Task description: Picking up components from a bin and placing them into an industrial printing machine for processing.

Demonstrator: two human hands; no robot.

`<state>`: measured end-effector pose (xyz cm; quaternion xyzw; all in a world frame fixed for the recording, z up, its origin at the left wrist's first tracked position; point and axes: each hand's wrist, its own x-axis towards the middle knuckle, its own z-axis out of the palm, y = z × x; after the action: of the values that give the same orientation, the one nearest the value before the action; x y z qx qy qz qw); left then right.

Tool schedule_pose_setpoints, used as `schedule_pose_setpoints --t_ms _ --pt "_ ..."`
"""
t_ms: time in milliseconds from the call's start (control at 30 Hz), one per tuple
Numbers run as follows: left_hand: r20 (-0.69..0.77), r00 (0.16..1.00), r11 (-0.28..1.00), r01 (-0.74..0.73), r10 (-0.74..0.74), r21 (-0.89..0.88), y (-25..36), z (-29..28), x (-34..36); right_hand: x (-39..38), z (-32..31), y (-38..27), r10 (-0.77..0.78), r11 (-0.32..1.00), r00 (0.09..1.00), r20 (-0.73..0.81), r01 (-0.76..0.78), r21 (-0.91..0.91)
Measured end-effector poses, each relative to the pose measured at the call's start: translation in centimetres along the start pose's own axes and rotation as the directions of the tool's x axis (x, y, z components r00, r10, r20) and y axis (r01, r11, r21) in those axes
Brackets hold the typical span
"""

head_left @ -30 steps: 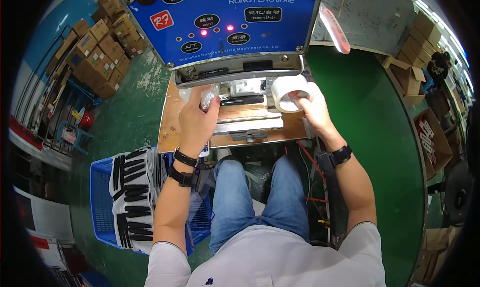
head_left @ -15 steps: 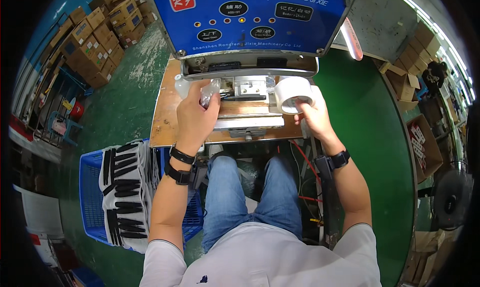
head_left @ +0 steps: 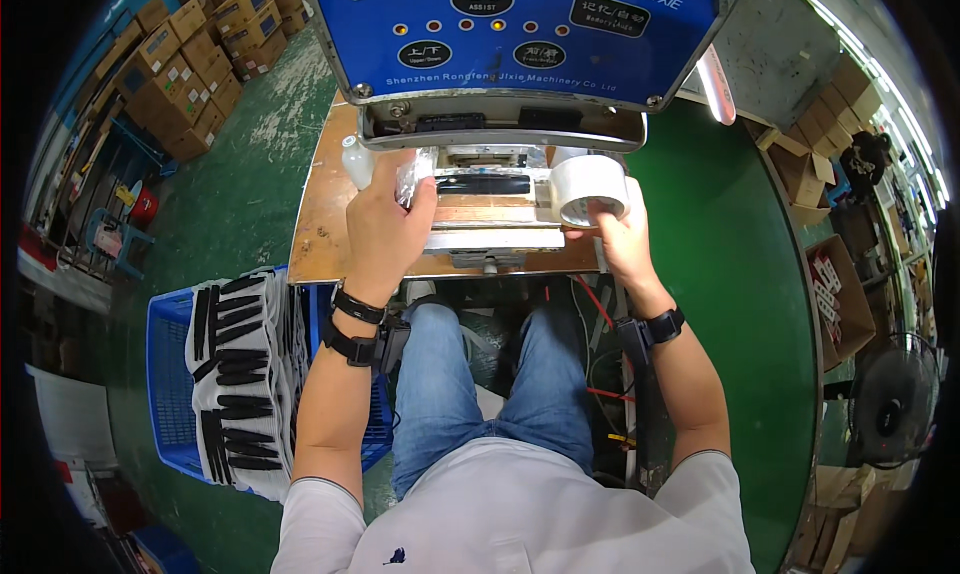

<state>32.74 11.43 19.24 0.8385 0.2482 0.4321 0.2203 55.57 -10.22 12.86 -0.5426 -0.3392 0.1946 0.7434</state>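
Note:
I sit at a wooden bench (head_left: pixel 320 224) in front of a blue press machine (head_left: pixel 520 34) with round buttons and small lamps. My left hand (head_left: pixel 385 224) holds a small clear plastic-wrapped piece (head_left: pixel 412 179) at the left end of the machine's metal bed (head_left: pixel 490 214). My right hand (head_left: pixel 620 229) rests at the bed's right end, fingers on a white roll of tape (head_left: pixel 588 189). A dark strip (head_left: pixel 482 185) lies on the bed between my hands.
A blue crate (head_left: pixel 170 374) with stacked white sheets bearing black strips (head_left: pixel 240 374) stands at my left knee. A small white bottle (head_left: pixel 356 162) sits on the bench. Cardboard boxes (head_left: pixel 180 64) are stacked far left; more boxes and a fan (head_left: pixel 890 404) stand right. Green floor surrounds.
My head has leaned closer to the machine, so it fills more of the view. Both hands stay at the bed, the left on the wrapped piece, the right on the tape roll.

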Motion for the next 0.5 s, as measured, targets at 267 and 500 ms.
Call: schedule_pose_setpoints --t_ms 267,500 --pt "-0.008 1.000 0.999 -0.010 0.010 -0.039 -0.33 0.26 0.19 -0.05 0.09 -0.26 0.031 0.999 1.000 -0.002 -0.031 -0.015" --pt "0.011 1.000 1.000 0.012 -0.012 -0.018 0.03 0.16 0.21 0.12 -0.28 -0.17 0.062 0.998 0.998 0.013 -0.062 -0.024"
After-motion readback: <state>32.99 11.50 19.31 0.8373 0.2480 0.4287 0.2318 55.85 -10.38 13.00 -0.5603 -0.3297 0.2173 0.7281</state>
